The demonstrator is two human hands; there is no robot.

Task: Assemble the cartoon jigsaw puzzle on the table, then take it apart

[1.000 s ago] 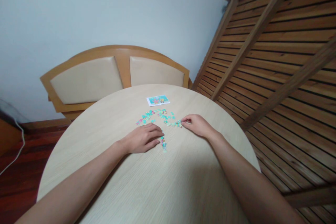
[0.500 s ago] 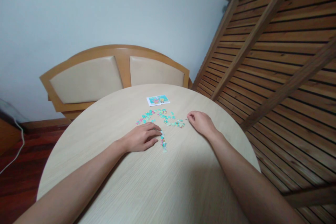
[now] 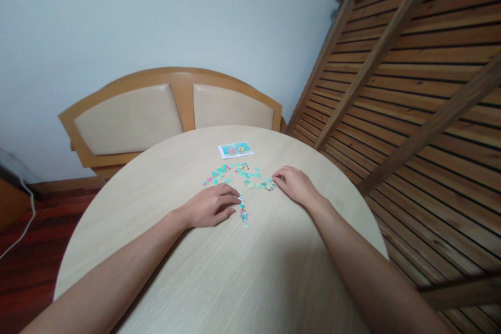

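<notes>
My left hand (image 3: 213, 205) lies on the table with its fingers apart, its fingertips touching or very near a narrow strip of joined jigsaw pieces (image 3: 244, 215). To the right, my right hand (image 3: 294, 183) has its thumb and fingers pinched together at the right end of the loose jigsaw pieces (image 3: 256, 185). Whatever is between those fingertips is hidden or too small to make out. More loose pieces (image 3: 219, 171), mostly turquoise with some pink, spread in a curved band beyond my left hand.
A small picture card (image 3: 236, 150) with cartoon figures lies behind the pieces on the round wooden table (image 3: 188, 276). Past the far edge stands a padded wooden backrest (image 3: 183, 99) against the wall. A slatted wooden panel (image 3: 410, 115) leans along the right side.
My right hand has moved a little left, up to the loose pieces. A small dark piece that showed at its fingertips is now out of sight. My left hand has barely moved.
</notes>
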